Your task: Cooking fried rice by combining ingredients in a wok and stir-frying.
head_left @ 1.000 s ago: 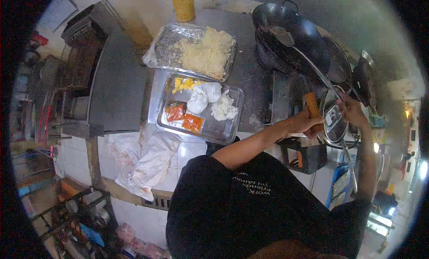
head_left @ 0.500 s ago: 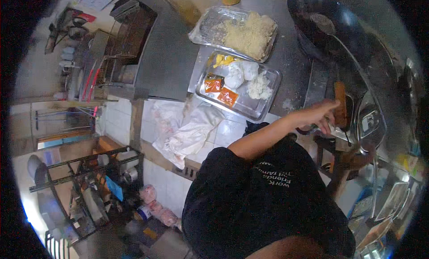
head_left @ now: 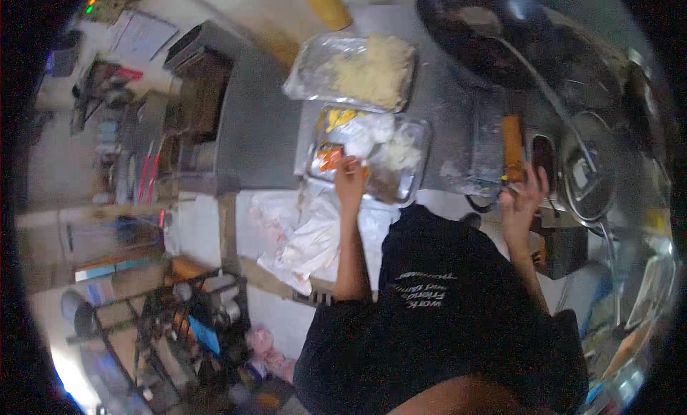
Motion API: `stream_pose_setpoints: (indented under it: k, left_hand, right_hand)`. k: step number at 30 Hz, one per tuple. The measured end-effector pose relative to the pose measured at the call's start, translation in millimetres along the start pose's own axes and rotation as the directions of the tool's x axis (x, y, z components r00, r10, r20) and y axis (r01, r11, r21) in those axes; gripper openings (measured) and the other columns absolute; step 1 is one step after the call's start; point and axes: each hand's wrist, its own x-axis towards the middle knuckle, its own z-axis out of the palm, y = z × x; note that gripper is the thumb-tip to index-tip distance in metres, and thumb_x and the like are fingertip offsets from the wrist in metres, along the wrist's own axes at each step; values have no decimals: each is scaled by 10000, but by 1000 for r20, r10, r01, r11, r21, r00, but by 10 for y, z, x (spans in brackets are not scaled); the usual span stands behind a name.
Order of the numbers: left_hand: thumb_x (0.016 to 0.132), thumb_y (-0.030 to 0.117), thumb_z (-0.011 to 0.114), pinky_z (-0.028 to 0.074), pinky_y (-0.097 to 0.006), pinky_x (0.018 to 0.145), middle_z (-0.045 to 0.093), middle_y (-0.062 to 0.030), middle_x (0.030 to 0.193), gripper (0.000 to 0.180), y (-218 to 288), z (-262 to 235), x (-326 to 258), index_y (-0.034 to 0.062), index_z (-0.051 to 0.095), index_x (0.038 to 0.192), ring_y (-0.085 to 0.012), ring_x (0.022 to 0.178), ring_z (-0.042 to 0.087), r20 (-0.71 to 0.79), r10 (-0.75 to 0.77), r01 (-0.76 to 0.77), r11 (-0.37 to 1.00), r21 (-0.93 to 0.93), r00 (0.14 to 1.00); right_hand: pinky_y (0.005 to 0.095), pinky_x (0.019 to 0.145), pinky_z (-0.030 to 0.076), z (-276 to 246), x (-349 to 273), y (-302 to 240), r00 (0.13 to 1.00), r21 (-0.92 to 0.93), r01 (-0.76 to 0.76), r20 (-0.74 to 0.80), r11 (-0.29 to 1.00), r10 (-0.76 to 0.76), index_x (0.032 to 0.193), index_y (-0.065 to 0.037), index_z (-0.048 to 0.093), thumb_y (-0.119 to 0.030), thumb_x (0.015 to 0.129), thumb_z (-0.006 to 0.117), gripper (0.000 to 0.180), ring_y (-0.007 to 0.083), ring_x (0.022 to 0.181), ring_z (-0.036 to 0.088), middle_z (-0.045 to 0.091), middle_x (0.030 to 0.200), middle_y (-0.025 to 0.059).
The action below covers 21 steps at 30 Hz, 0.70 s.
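My left hand (head_left: 351, 179) is over the near left part of a metal tray (head_left: 409, 194), its fingers closed at an orange sachet (head_left: 366, 172) that they mostly cover. Beside it in the tray lies another orange sachet (head_left: 329, 158). Behind are a yellow heap (head_left: 341, 118), white knotted plastic bags (head_left: 376, 131) and a white crumbly heap (head_left: 401, 153). My right hand (head_left: 526, 199) has its fingers apart, close to the near end of an orange-brown block (head_left: 513, 146); any contact is blurred.
A larger foil-like tray (head_left: 315, 68) of pale crumbs stands behind. At the far right are a dark wok (head_left: 494, 39), a long-handled ladle (head_left: 551, 93) and a metal-rimmed pan (head_left: 588, 175). White cloths (head_left: 308, 243) hang at the counter's front left.
My left hand has swung from the orange-brown block at the right to the sachets in the tray. My right hand has come up beside the block. The view has shifted.
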Motion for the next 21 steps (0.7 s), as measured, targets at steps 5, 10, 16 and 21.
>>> stream_pose_setpoints:
  k: [5, 10, 16, 21]
  left_hand:
    - [775, 240, 565, 436, -279, 626, 581, -104, 796, 251, -22, -186, 121, 6, 566, 864, -181, 699, 551, -109, -81, 95, 986, 137, 991]
    - [759, 221, 583, 449, -295, 620, 583, -126, 810, 242, -448, -402, 246, 5, 575, 868, -215, 721, 564, -133, 9, 17, 981, 192, 991]
    - [747, 142, 601, 464, -292, 617, 566, -119, 794, 152, -505, -530, 408, 15, 568, 823, -219, 709, 567, -168, 120, -84, 975, 203, 978]
    - [754, 161, 602, 464, -298, 618, 576, -119, 772, 158, -664, -564, 613, 21, 568, 818, -229, 711, 574, -67, -36, 38, 999, 34, 997]
  right_hand:
    - [355, 867, 404, 84, 300, 15, 993, -192, 115, -15, 975, -120, 1134, -28, 451, -237, 752, 638, 474, 224, 1063, 438, 360, 1255, 151]
    - [173, 478, 389, -92, 352, 52, 976, -52, 86, -199, 995, -94, 921, -44, 581, -123, 794, 587, 150, 55, 612, 501, 590, 933, 40]
    - [172, 419, 340, -709, 708, 113, 900, -170, 196, -360, 966, -247, 975, -15, 526, -146, 796, 589, 231, 27, 521, 446, 595, 1010, 93]
    - [171, 479, 377, -730, 731, 83, 917, -272, 31, -375, 962, -135, 1057, 12, 449, -144, 794, 599, 341, 53, 600, 493, 596, 1000, 97]
